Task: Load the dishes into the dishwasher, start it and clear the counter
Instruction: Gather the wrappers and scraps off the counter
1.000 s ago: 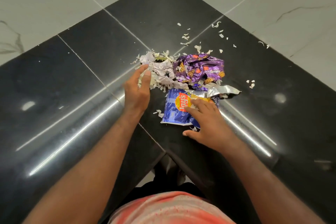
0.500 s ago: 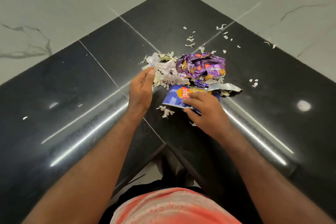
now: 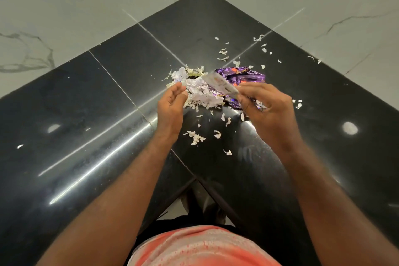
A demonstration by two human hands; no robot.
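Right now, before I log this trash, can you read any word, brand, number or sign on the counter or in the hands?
No text can be read in this frame.
On the purple wrapper: orange and white print, too blurred to read.
On the silvery wrapper pinched in the right hand: motion-blurred, nothing legible.
On the white scraps: no print visible.

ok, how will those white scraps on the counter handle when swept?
Probably light and floppy: the scraps are thin, curled, widely scattered. On the glossy counter they likely slide easily, though small ones may resist pinching.
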